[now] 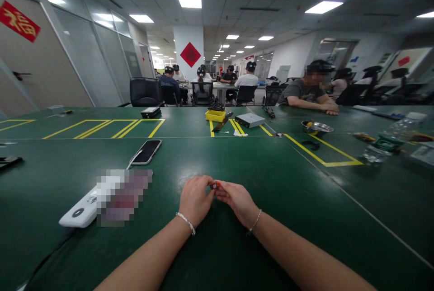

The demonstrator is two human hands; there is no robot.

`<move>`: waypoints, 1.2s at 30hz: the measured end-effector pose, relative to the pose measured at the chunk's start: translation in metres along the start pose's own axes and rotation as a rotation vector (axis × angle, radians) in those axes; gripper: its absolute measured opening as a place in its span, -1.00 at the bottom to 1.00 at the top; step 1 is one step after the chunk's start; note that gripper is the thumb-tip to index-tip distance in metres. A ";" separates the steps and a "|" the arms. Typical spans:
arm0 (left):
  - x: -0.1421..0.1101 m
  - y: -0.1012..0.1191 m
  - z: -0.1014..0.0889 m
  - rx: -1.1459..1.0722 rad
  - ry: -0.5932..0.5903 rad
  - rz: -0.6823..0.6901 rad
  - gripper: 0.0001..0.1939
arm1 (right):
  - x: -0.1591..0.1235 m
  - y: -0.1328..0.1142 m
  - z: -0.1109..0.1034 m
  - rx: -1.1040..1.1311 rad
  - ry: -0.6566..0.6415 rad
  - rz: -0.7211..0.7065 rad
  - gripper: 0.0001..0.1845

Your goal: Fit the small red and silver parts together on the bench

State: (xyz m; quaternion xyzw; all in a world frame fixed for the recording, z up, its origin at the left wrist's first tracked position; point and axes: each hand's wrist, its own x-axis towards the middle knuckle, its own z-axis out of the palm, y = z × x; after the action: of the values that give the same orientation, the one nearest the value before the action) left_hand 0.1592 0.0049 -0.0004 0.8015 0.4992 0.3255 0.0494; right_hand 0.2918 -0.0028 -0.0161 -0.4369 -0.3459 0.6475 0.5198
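Just above the green tabletop (pixel 159 205), my left hand (pixel 196 198) and my right hand (pixel 239 200) meet at the fingertips. Between them is a small red-orange object (pixel 216 185) with a dark part and a light patch, too small to name. Both hands are closed in a pinch on it, and the fingers cover much of its surface. To the left of my hands lie a phone (pixel 148 152) with a white cable and a white power strip (pixel 83 212). A blurred-out flat item (pixel 125 198) lies against the strip.
Farther back are a yellow tray (pixel 215 116) with black items, a grey box (pixel 250 120), a black box (pixel 151 112) and a metal bowl (pixel 317 127). A plastic bottle (pixel 383 146) lies at right. A person (pixel 305 90) leans on the table's far side.
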 end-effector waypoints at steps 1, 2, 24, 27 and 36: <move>0.000 0.000 0.000 0.013 0.002 -0.002 -0.88 | -0.001 0.000 0.001 0.003 0.001 0.008 -0.67; 0.001 0.000 -0.001 0.024 0.000 0.000 -0.89 | -0.001 0.000 0.003 0.000 0.002 0.015 -0.67; 0.001 -0.023 0.006 -0.030 -0.156 0.012 -0.70 | 0.019 -0.075 -0.108 -1.133 0.642 -0.300 -0.66; -0.001 -0.027 0.011 0.028 -0.230 0.031 -0.67 | 0.008 -0.097 -0.170 -1.429 0.944 -0.190 -0.63; -0.006 -0.027 0.006 0.121 -0.457 0.054 -0.52 | -0.009 -0.097 -0.244 -1.426 1.141 0.142 -0.65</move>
State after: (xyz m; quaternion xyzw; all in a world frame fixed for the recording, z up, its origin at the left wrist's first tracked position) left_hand 0.1405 0.0147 -0.0188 0.8688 0.4722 0.1064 0.1042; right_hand 0.5539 0.0080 -0.0194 -0.9282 -0.3268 -0.0030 0.1780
